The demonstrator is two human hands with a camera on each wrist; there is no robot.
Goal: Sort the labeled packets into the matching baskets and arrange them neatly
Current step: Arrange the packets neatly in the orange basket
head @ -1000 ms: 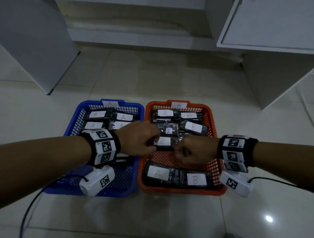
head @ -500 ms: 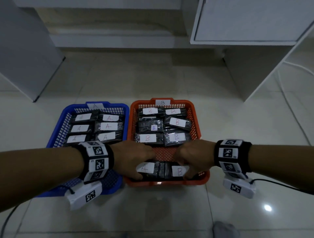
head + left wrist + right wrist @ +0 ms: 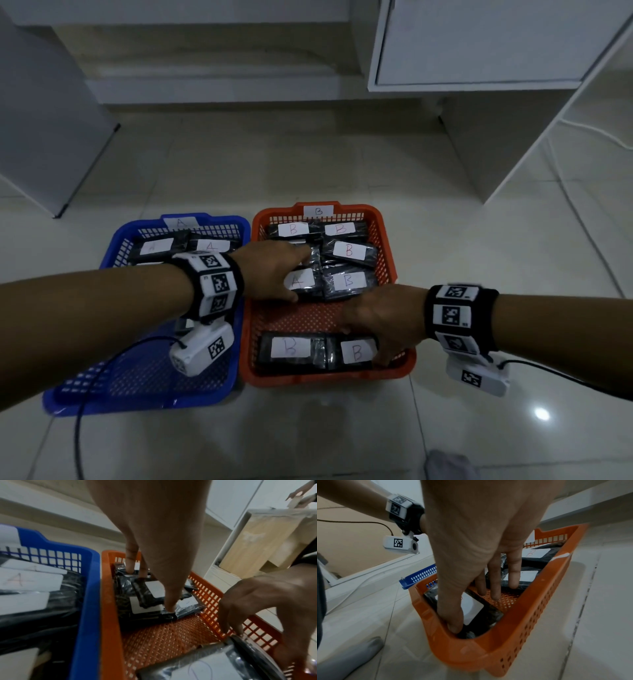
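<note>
An orange basket (image 3: pixel 325 380) tagged B holds several black packets labelled B. A blue basket (image 3: pixel 137 401) tagged A sits to its left with A packets at its far end. My left hand (image 3: pixel 298 275) reaches across into the orange basket and grips a packet labelled A (image 3: pixel 310 291) over the middle row, thumb on its near edge, fingers on its far edge. The left wrist view shows that left hand (image 3: pixel 150 590) spanning the tilted A packet (image 3: pixel 149 597). My right hand (image 3: pixel 363 346) straddles the front-right B packet (image 3: pixel 356 351); in the right wrist view my right hand (image 3: pixel 475 612) has its thumb wedged against the basket wall.
Another B packet (image 3: pixel 291 347) lies at the front left of the orange basket. White cabinets stand at the left (image 3: pixel 51 137) and back right (image 3: pixel 479 51). A white cable (image 3: pixel 582 130) trails over the tiled floor. A cardboard box (image 3: pixel 257 540) stands behind.
My left hand went from the front row to the middle row with the A packet, uncovering a B packet at front left. My right hand stays on the front-right B packet.
</note>
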